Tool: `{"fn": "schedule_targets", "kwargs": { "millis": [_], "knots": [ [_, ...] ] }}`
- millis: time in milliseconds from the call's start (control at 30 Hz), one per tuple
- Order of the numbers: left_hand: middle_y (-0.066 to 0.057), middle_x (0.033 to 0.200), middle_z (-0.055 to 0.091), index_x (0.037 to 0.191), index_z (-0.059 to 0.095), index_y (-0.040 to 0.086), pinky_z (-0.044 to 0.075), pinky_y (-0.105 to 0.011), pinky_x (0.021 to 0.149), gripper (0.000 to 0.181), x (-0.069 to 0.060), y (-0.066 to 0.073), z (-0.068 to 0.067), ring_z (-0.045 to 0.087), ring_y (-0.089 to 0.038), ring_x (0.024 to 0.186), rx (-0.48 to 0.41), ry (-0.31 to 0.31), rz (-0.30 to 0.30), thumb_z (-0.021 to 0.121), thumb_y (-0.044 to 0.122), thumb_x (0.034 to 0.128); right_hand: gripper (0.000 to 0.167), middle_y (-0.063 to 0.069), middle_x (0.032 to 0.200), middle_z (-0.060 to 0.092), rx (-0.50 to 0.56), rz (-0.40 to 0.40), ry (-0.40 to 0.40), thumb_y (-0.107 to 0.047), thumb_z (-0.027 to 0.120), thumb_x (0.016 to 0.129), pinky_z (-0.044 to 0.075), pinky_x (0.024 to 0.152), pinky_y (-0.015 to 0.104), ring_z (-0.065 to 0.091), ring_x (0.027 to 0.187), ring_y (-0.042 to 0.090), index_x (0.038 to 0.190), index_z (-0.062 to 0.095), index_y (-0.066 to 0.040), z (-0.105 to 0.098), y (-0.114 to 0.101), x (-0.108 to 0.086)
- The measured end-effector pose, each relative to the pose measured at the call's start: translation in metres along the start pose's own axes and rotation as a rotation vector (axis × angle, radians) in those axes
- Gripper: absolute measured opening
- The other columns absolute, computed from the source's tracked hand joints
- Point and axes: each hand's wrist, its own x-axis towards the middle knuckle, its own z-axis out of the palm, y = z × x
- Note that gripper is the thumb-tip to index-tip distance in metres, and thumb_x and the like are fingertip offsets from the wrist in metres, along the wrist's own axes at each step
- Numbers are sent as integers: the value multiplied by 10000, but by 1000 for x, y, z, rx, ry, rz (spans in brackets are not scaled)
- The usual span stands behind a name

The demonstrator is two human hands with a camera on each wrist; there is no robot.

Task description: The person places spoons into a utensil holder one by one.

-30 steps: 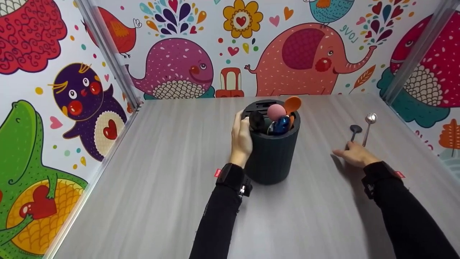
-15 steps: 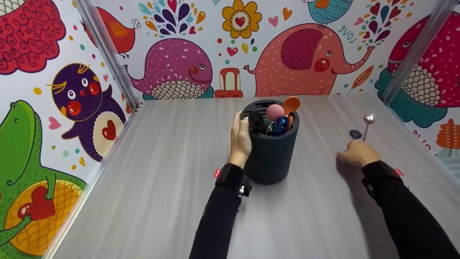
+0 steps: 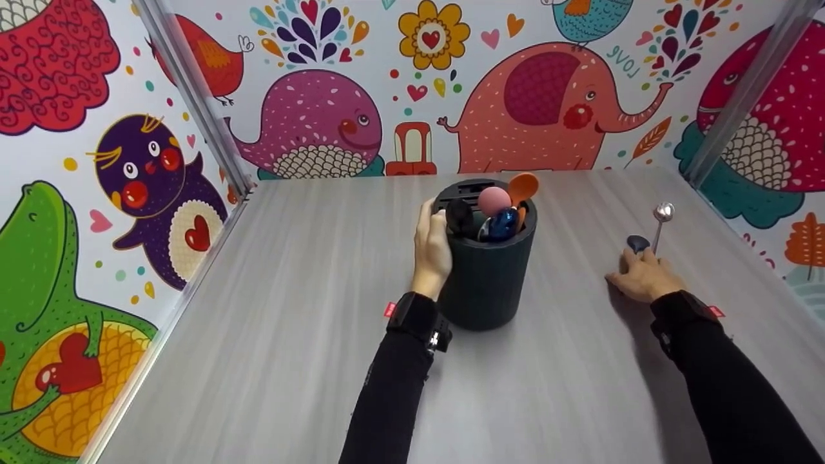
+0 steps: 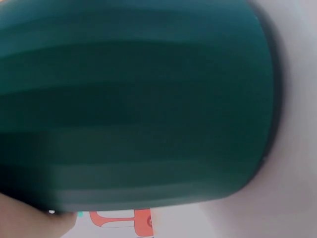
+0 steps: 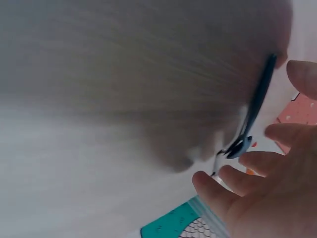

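Note:
A dark green, ribbed utensil holder [image 3: 485, 283] stands upright on the table. My left hand [image 3: 432, 251] grips its left side near the rim; the left wrist view is mostly filled by the holder's wall [image 4: 138, 104]. Over at the right, my right hand [image 3: 641, 277] is low above a small dark spoon [image 3: 638, 243] lying on the table. The right wrist view has the fingers of this hand [image 5: 277, 178] spread and the thumb apart, with the dark spoon's handle [image 5: 261, 91] beyond them, not gripped. Just right of it lies a metal spoon [image 3: 662, 216], its handle partly hidden by the hand.
Inside the holder stand an orange spoon [image 3: 523, 187], a pink round-headed utensil [image 3: 494, 202], a shiny blue piece [image 3: 503, 225] and a black one [image 3: 459, 218]. Cartoon-printed panels [image 3: 412, 64] border the grey table [image 3: 290, 322] at the back and sides.
My right hand has moved slightly right and forward over the dark spoon, covering its handle in the head view, and its fingers have spread. My left hand and the holder have stayed put.

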Motion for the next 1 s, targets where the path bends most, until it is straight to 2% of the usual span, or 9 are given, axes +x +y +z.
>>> {"fn": "schedule_targets", "kwargs": {
  "millis": [133, 267, 367, 500, 567, 667, 800, 867, 1000],
  "knots": [
    [-148, 1307, 630, 1332, 578, -2, 414, -395, 1057, 521, 0, 0, 0, 557, -251, 1229, 5, -12, -2, 340, 277, 963, 895, 485, 1518, -24, 24, 5, -37, -512, 426, 1018, 166, 1041, 800, 26, 1344, 722, 1540, 104, 139, 1, 5, 0],
    [-148, 1314, 625, 1342, 573, 0, 411, -395, 1058, 530, 0, -1, -1, 554, -249, 1228, 9, -14, -12, 337, 284, 962, 779, 491, 1439, 265, -4, -24, 9, -446, 439, 1021, 334, 987, 738, 310, 1258, 683, 1455, 310, 188, 3, 4, 2],
    [-159, 1313, 619, 1340, 570, -11, 407, -399, 1063, 525, 0, 0, -2, 552, -258, 1226, 2, -10, -4, 337, 274, 965, 592, 396, 1132, 565, 14, -19, 74, -363, 493, 986, 481, 795, 590, 578, 961, 515, 1243, 537, 169, 1, 2, 4],
    [-159, 1309, 621, 1335, 574, -13, 408, -395, 1062, 526, 0, 1, -2, 554, -255, 1224, 3, -8, 2, 337, 275, 964, 318, 174, 786, 583, 41, -8, 167, -246, 553, 914, 411, 584, 419, 547, 686, 315, 911, 636, 61, 0, 0, 3],
    [-152, 1306, 625, 1334, 578, -6, 410, -395, 1058, 527, -1, 2, -1, 556, -251, 1222, 9, -6, -3, 338, 281, 962, 280, 183, 798, 574, 46, -1, 194, -228, 566, 897, 405, 589, 426, 531, 710, 332, 889, 618, 47, 1, 1, 2],
    [-143, 1309, 628, 1337, 582, 5, 411, -397, 1058, 530, -2, 2, 0, 555, -246, 1228, 19, -8, -10, 341, 287, 959, 487, 365, 1077, 573, 56, 34, 156, -278, 547, 936, 474, 747, 577, 558, 918, 494, 1143, 554, 162, 5, 4, 3],
    [-139, 1308, 630, 1335, 582, 5, 412, -395, 1057, 523, -1, 2, 1, 554, -245, 1230, 26, -10, -9, 342, 275, 957, 781, 477, 1412, 264, 54, 80, 48, -371, 457, 1006, 313, 1018, 727, 321, 1254, 657, 1410, 244, 262, 6, 6, 3],
    [-140, 1301, 632, 1327, 585, 3, 413, -394, 1056, 512, -1, 2, 1, 556, -245, 1222, 19, -7, -4, 344, 265, 959, 768, 470, 1401, 264, 55, 83, 40, -365, 441, 1019, 308, 1023, 727, 304, 1265, 661, 1408, 243, 267, 7, 5, 4],
    [-150, 1294, 630, 1322, 584, -3, 414, -400, 1054, 506, 0, 3, 0, 558, -252, 1215, 1, 0, -2, 347, 260, 962, 517, 436, 1228, 494, 63, 50, 139, -269, 504, 1010, 448, 856, 656, 520, 1069, 572, 1227, 510, 200, 10, 1, 6]
  ]
}}
